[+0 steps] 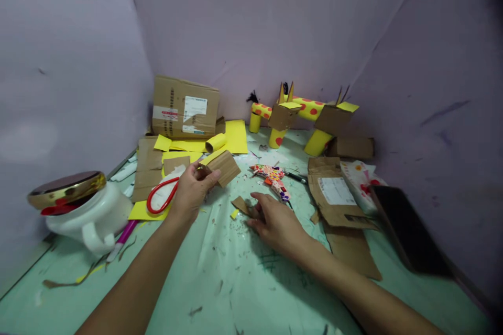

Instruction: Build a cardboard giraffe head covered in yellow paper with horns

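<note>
My left hand (192, 188) is closed on a small folded cardboard box piece (226, 167) with a yellow top edge, held above the table. My right hand (277, 220) is low over the table, its fingers curled around the end of a small cardboard strip (240, 204). A yellow paper scrap (234, 214) lies beside that strip. Beyond my right hand rests a patterned glue gun (275, 178), with a black pen-like tool (296, 177) next to it. Red-handled scissors (151, 201) lie left of my left hand, their blades hidden.
Spotted yellow animal figures with cardboard heads (328, 118) stand at the back. A cardboard box (165, 99) and yellow paper (237, 136) are back left. A white pot (106, 214) stands left; flattened cardboard (349, 251) and a dark phone (408, 230) are right. Walls enclose the table.
</note>
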The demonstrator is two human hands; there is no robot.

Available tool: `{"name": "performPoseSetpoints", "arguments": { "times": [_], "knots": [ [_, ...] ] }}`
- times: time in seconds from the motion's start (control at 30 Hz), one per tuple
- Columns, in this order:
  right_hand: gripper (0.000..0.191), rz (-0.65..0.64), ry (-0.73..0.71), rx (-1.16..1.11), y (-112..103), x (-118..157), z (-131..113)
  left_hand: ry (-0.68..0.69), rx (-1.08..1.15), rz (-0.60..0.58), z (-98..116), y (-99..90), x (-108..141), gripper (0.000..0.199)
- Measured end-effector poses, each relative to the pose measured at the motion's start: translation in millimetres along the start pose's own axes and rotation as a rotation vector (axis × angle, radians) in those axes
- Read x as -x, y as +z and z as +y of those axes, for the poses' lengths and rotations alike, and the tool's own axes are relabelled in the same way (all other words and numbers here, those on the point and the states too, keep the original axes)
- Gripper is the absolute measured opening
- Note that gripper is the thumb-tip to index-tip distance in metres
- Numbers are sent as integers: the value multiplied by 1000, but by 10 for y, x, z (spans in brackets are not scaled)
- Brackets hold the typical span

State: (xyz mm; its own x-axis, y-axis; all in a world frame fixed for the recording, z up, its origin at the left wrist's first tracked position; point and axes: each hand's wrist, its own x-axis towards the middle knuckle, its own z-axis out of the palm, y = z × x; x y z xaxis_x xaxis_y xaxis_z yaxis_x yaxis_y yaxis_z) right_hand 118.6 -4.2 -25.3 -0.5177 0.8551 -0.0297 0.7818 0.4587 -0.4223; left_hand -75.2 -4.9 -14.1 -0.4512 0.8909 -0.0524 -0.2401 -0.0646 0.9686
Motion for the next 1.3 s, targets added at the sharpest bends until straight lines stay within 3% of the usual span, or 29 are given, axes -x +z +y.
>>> {"name": "performPoseSetpoints", "arguments": {
  "times": [0.1,0.2,0.5,0.67,0.8,0.9,0.97,1.07,1.13,1.2,1.3],
  "knots": [
    [24,-33,10,91,-21,-82,-97,22,-19,26,11,-29,-25,50],
    [15,-39,42,109,-28,-154,-149,33,-20,52,44,-36,-35,53],
    [21,-21,19,101,-14,-199,-69,46,-13,41,126,-22,3,52],
    [25,26,43,71,-358,-191,110,59,-38,39,83,-33,-17,51],
    [26,166,175,149,-772,-172,511,56,-71,28,47,-35,-23,54],
    [23,219,189,202,-921,-113,746,53,-88,25,33,-38,-22,56],
    [26,257,174,225,-866,-28,751,56,-90,34,28,-43,-27,57],
    [44,294,82,205,-543,149,512,65,-79,48,28,-47,-40,60],
    [54,175,-131,134,-241,242,271,70,-70,50,33,-42,-45,59],
    [63,69,-214,125,34,262,53,73,-66,49,39,-34,-44,57],
    [69,-65,-159,195,269,162,-129,79,-64,42,44,-24,-32,53]
  ]
}}
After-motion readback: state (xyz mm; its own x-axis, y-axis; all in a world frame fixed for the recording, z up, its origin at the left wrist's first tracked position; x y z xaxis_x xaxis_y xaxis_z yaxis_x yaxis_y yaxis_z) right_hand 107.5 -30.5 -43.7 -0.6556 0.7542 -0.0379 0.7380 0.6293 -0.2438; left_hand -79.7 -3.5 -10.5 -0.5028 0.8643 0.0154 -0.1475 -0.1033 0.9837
